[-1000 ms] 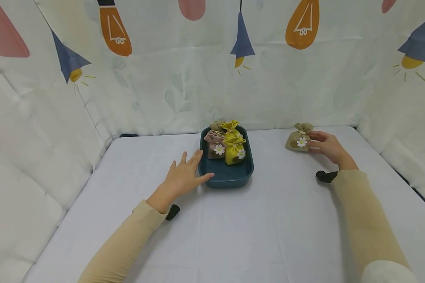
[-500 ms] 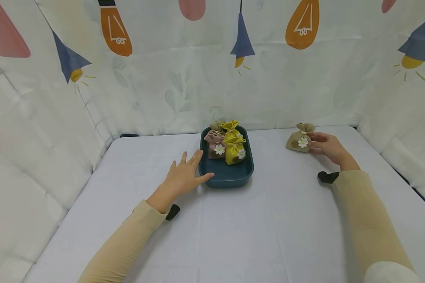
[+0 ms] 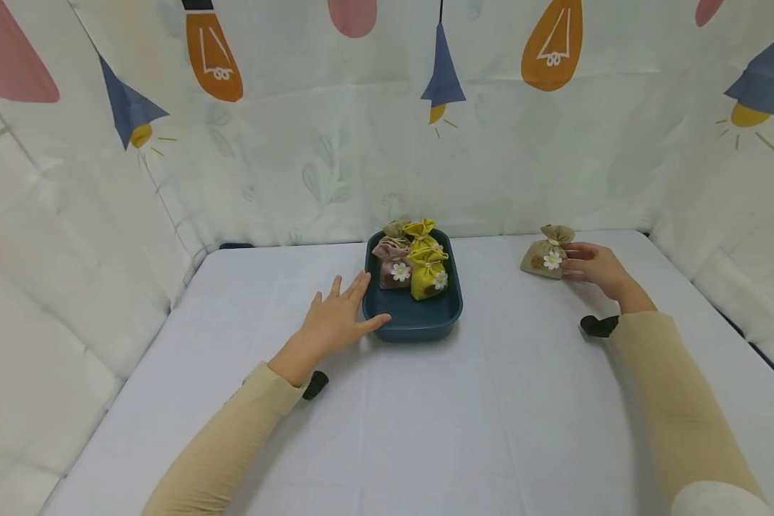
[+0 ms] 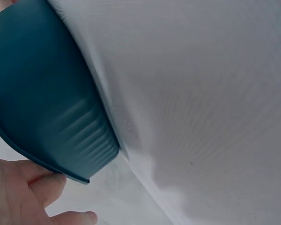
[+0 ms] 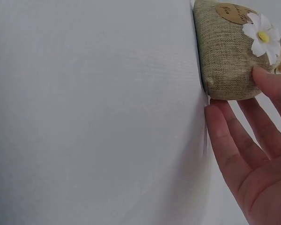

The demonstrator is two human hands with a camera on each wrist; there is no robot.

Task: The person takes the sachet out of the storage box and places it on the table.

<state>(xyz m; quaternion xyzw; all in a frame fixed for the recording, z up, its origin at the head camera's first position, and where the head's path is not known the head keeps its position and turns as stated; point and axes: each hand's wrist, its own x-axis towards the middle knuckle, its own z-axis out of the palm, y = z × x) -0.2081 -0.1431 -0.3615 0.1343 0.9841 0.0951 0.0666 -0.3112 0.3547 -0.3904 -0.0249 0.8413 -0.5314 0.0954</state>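
In the head view my left hand rests at the left side of a dark teal tray, fingers spread, fingertips at the rim. The left wrist view shows fingers touching the rim of the tray. Inside the tray's far half stand several small drawstring pouches: a pinkish one, a yellow one, another yellow one behind, and a beige one. At the back right, my right hand pinches the side of a beige drawstring pouch; its thumb lies near the white flower, other fingers behind. This pouch sits on the table.
A white cloth covers the table. White curtains printed with lamps and bulbs enclose its back and sides. Black wrist-camera mounts show below both wrists.
The beige pouch and my right hand have shifted very slightly to the right, the pouch's top leaning that way. My left hand and the tray have stayed in place.
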